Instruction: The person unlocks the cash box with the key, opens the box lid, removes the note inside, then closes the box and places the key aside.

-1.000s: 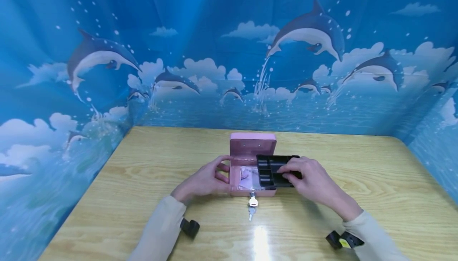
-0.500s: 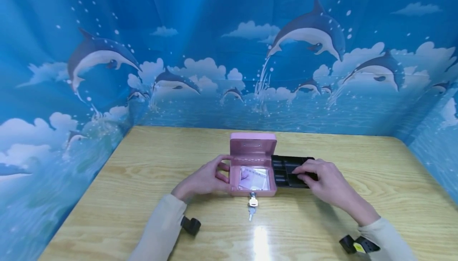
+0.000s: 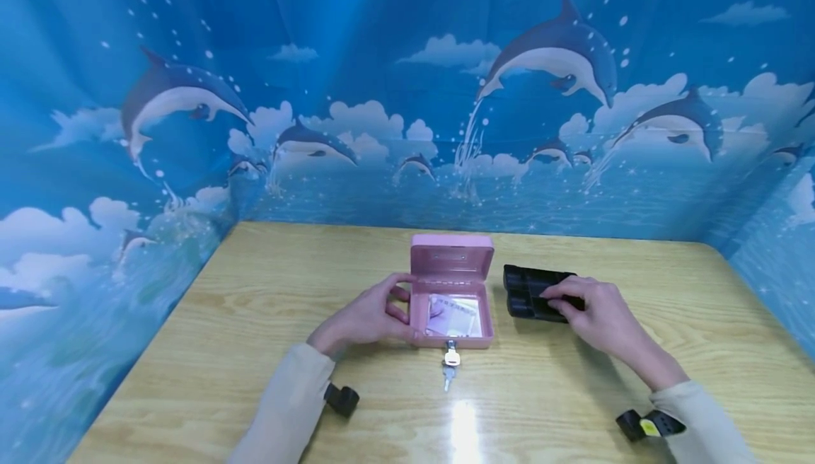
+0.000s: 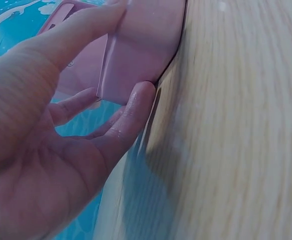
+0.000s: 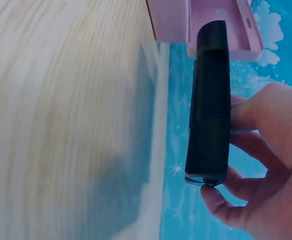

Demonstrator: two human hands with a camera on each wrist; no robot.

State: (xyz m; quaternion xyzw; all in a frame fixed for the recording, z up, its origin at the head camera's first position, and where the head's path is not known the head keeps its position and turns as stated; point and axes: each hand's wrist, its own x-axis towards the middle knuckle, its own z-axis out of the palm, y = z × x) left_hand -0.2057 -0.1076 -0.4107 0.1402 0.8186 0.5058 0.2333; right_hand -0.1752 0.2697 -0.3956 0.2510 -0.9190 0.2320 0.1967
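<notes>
Head view, open pink cash box (image 3: 451, 308) holding banknotes (image 3: 451, 315), left hand (image 3: 369, 315) fingers clasping its side, right hand (image 3: 601, 315) fingers gripping black tray (image 3: 531, 293), now moved right onto the surface (image 3: 255, 351).

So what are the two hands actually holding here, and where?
The right hand grips the black tray by its near long edge, right of the box. The left hand holds the open pink cash box by its left side wall.

Black tray (image 3: 533, 292) beside open pink box (image 3: 451, 294)
</notes>
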